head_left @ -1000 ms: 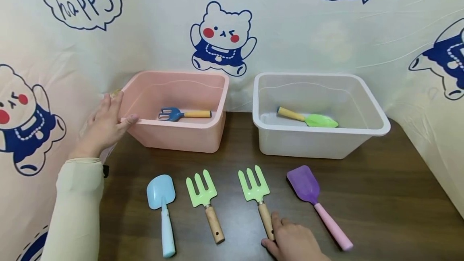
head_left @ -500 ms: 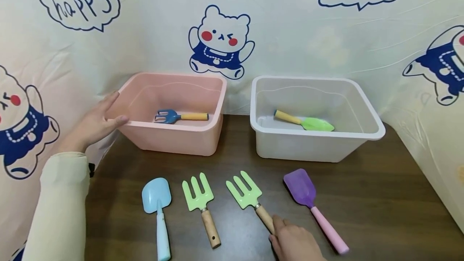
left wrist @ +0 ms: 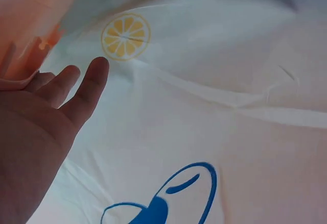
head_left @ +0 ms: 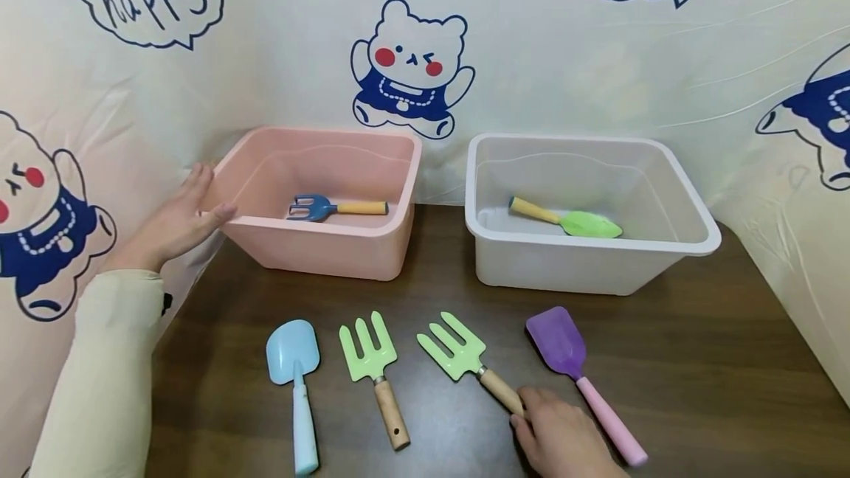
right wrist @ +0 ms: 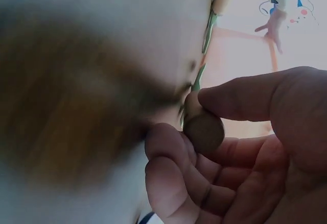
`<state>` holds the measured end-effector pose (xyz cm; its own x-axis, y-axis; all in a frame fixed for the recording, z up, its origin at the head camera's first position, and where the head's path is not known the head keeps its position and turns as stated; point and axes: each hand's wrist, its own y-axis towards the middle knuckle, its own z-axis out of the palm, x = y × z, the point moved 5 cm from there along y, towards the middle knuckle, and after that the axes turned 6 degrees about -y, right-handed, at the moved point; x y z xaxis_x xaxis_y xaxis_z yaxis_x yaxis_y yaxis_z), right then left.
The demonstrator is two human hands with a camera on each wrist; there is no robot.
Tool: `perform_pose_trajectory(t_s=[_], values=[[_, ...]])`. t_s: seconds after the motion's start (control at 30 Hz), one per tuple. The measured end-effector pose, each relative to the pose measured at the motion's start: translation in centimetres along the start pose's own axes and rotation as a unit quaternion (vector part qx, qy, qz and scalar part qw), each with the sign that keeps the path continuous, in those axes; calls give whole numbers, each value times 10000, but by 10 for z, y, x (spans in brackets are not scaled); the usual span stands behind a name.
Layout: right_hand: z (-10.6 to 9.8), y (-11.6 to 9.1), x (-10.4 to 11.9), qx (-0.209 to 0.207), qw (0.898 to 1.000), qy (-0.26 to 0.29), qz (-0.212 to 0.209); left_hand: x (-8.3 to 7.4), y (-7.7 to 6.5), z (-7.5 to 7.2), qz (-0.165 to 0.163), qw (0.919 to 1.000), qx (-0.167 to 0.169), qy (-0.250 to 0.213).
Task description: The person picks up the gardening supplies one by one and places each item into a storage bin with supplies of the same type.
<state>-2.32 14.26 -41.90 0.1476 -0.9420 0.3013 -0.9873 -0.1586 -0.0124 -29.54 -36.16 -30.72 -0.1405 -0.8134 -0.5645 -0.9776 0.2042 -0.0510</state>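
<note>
At the end of its wooden handle [right wrist: 204, 132], a green three-pronged hand fork [head_left: 460, 351] is pinched between the thumb and fingers of my right hand [head_left: 563, 435]. The fork slants over the dark table, prongs toward the upper left. My left hand [head_left: 174, 226] touches the left rim of a pink bin [head_left: 332, 249], thumb over the edge; in the left wrist view its fingers extend fairly straight. A small blue fork [head_left: 317, 208] with a yellow handle lies inside that bin. The white bin [head_left: 551, 264] holds a light green trowel [head_left: 589, 224].
Left of the held fork lie a second green hand fork [head_left: 372, 356] and a light blue shovel [head_left: 294, 352]. A purple shovel [head_left: 559, 341] with a pink handle lies close to my right hand. Behind both bins hangs a printed cloth [head_left: 544, 35].
The held green fork has swung from nearly upright in view to a leftward slant, its handle end moving right with my right hand. My left hand has shifted slightly outward along the pink rim.
</note>
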Motion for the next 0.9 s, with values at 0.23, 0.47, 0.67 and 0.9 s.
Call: perform_pose_trajectory(t_s=[0.23, 0.47, 0.67, 0.9], values=[[-14, 3, -4, -275, 9995, 60, 141, -1, 2, -6, 46, 9999, 135, 1], [-17, 3, -9, -579, 9982, 151, -92, -1, 5, -3, 61, 9995, 203, 242], [-24, 7, -8, -803, 9958, 365, -233, 0, 5, -2, -22, 9997, 176, 162], [-28, 8, -8, -1192, 9911, 431, -397, 1, 5, -3, -34, 9999, 133, 105]])
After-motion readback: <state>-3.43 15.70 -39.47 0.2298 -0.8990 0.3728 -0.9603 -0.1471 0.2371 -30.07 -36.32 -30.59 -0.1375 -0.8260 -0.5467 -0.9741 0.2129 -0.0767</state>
